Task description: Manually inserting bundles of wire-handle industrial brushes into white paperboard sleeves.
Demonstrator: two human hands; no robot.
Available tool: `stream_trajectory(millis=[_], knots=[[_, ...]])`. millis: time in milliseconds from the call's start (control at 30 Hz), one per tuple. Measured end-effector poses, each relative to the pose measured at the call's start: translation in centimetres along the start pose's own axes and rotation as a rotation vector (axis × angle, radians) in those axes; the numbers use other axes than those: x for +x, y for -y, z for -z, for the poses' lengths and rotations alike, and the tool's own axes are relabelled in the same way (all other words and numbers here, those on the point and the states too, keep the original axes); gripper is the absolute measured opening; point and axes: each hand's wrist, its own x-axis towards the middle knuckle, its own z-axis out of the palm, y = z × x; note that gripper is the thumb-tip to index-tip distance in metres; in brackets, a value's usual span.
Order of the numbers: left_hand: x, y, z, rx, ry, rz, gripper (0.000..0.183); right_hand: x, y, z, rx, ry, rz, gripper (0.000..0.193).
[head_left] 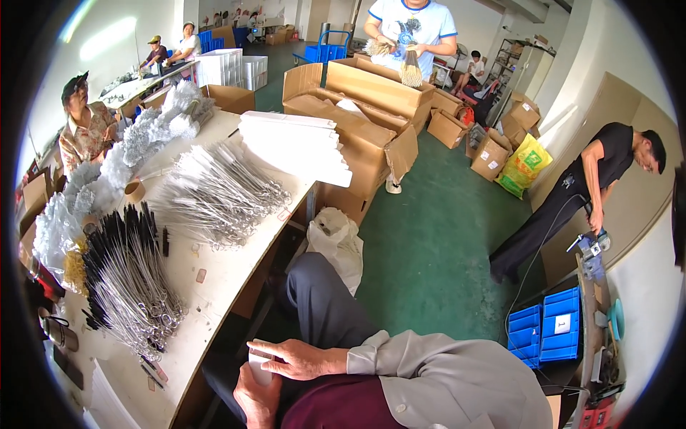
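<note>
Head camera is showing a hold probably best kept steady, the left hand (pixel 257 399) curling around a pale, flat, rectangular object (pixel 259 375), the right hand (pixel 304 359) laying parted fingers over it, pinching or just touching unclear, while silver, black-bristled wire brushes (pixel 136 282) are lying on the cream tabletop (pixel 218 287) nearby.

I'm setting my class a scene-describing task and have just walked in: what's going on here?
A seated person holds a small whitish object between the left hand and right hand; exactly what it is isn't clear. On the worktable alongside lie a black-ended pile and a silver-and-white pile of thin, loop-ended wires. Beyond the cardboard boxes, a standing co-worker holds bunches of thin pieces.
</note>
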Motion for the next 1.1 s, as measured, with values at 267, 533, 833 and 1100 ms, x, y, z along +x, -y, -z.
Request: stream_trajectory(millis=[267, 533, 833, 1100], knots=[[0.6, -0.3, -0.3, -0.004, -0.008, -0.016, 0.032, -0.2, -0.5, -0.1, -0.040, -0.068, 0.035, 0.057], [2.0, -0.3, -1.3, 0.022, 0.046, 0.006, 0.032, 0.2, -0.9, 1.0, -0.020, -0.101, -0.012, 0.053], [4.5, -1.5, 3.4, 0.117, -0.012, -0.001, 0.055, 2.6, 0.3, 5.4, -0.024, -0.382, 0.088, 0.041], [7.3, 0.2, 11.0, 0.474, -0.123, -0.079, 0.077, 5.2, 2.3, 10.4, -0.191, -0.630, 0.264, 0.023]])
